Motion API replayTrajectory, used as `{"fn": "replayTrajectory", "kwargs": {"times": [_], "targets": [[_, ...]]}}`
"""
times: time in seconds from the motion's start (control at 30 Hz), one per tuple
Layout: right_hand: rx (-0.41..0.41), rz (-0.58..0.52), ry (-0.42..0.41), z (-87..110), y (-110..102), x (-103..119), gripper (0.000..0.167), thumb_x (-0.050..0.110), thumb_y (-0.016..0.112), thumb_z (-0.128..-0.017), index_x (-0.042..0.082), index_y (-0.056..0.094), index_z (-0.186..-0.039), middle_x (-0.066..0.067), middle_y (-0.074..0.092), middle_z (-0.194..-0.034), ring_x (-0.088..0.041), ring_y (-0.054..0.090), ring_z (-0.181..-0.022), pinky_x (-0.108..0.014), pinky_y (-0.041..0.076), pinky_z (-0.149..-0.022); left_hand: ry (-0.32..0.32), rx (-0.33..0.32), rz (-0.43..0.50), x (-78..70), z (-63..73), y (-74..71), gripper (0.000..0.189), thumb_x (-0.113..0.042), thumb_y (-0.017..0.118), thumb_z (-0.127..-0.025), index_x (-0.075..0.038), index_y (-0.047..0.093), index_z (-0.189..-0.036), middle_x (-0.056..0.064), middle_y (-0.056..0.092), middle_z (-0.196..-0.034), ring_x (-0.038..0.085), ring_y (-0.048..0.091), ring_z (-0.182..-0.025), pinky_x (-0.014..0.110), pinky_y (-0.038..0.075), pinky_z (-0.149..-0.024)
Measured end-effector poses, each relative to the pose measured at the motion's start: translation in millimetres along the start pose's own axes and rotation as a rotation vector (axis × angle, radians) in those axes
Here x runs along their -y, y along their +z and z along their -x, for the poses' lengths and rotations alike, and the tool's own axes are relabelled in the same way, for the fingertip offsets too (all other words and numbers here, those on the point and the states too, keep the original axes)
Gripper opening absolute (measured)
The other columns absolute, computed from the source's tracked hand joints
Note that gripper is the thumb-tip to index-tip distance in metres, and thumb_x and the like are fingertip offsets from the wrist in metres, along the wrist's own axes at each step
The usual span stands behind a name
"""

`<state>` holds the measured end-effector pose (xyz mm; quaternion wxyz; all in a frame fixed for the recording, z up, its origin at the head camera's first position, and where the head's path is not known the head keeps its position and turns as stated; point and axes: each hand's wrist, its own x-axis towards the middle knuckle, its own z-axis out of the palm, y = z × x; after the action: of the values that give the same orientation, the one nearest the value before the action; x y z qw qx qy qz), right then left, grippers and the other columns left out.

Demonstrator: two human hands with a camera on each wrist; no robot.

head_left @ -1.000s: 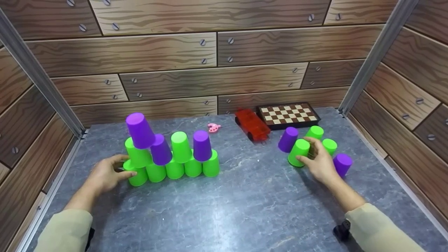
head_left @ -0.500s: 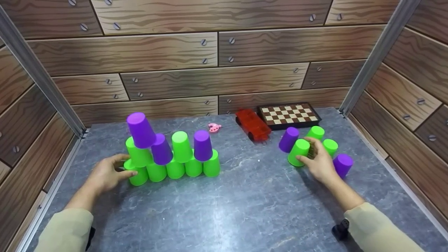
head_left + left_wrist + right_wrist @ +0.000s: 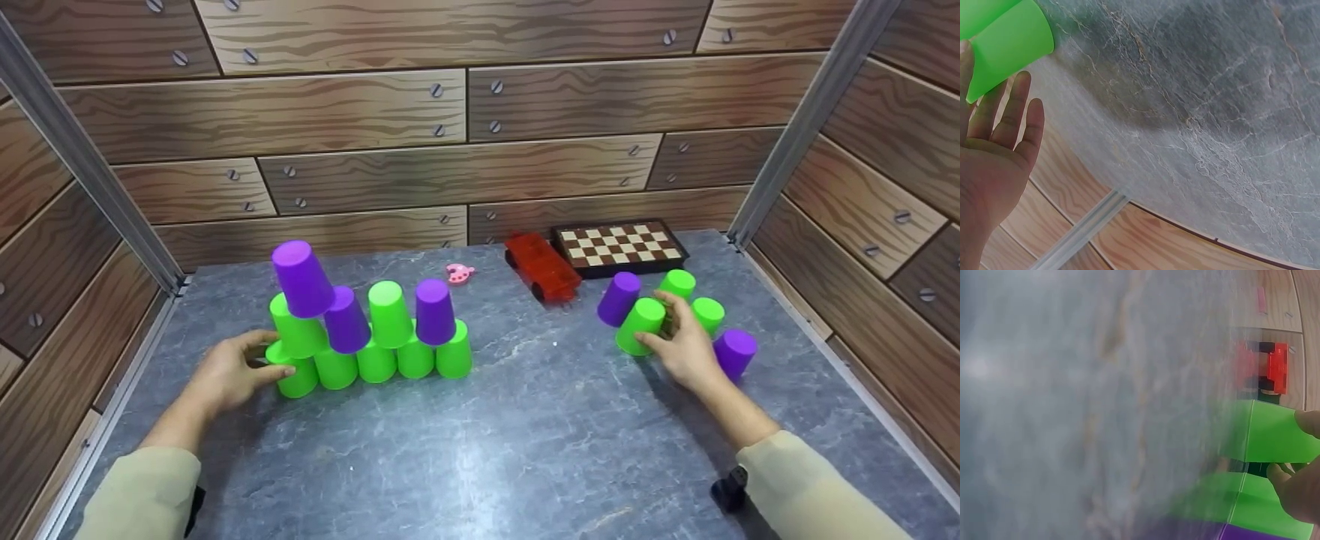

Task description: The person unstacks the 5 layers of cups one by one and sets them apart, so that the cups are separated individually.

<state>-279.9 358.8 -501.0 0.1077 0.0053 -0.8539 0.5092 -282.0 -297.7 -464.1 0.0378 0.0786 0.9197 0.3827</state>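
From where I stand, it all hangs on the span between the two hands. The right hand (image 3: 682, 349) has thumb and fingertips pinched on either side of a green plastic cup (image 3: 639, 330), which is at ten o'clock from its palm, mouth down, long axis upright, base on the tabletop (image 3: 487, 442). Around that hand are a purple cup (image 3: 619, 298) at ten o'clock just past the pinched one, a green cup (image 3: 677, 283) at twelve, another green cup (image 3: 708, 313) at one and an outer purple cup (image 3: 735, 351) at three.

The cup pyramid (image 3: 375, 360) is well apart, at nine o'clock, far nearer the left hand (image 3: 236, 375). That hand holds the end green cup (image 3: 298, 377) of the bottom row, thumb in front, fingers behind; how firmly, I can't tell. Above, at one o'clock, one top purple cup (image 3: 301, 279) bridges two second-row cups.
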Motion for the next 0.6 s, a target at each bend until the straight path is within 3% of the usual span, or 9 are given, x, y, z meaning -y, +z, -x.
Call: {"fn": "replayTrajectory", "kwargs": {"times": [0.27, 0.47, 0.6], "targets": [[-0.017, -0.030, -0.068, -0.4, -7.7, 25.0, 0.077, -0.008, 0.073, -0.095, -0.005, 0.030, -0.159, -0.035, 0.045, -0.153, -0.048, 0.039, -0.149, -0.056, 0.028, -0.126, -0.003, -0.007, -0.008, 1.2, 1.4, -1.3, 0.064, -0.024, 0.086, -0.093, 0.006, 0.058, -0.143, 0.029, 0.068, -0.129, 0.048, 0.067, -0.119, 0.054, 0.060, -0.096], [-0.028, -0.028, -0.175, 0.9, -12.6, 73.8, 0.082, -0.003, 0.078, -0.093, 0.000, 0.032, -0.161, -0.028, 0.047, -0.155, -0.045, 0.040, -0.149, -0.056, 0.031, -0.125, -0.010, -0.003, -0.007, 1.7, 1.1, -1.7, 0.066, -0.025, 0.086, -0.093, 0.006, 0.057, -0.144, 0.029, 0.068, -0.130, 0.048, 0.066, -0.121, 0.054, 0.060, -0.098], [-0.019, -0.048, -0.261, 1.2, -6.0, 112.9, 0.078, -0.001, 0.081, -0.093, 0.001, 0.038, -0.158, -0.022, 0.053, -0.152, -0.038, 0.046, -0.147, -0.049, 0.034, -0.125, -0.004, 0.000, -0.007, -0.4, -1.8, -1.4, 0.065, -0.024, 0.085, -0.093, 0.006, 0.057, -0.144, 0.029, 0.067, -0.132, 0.048, 0.066, -0.121, 0.055, 0.059, -0.099]]}}
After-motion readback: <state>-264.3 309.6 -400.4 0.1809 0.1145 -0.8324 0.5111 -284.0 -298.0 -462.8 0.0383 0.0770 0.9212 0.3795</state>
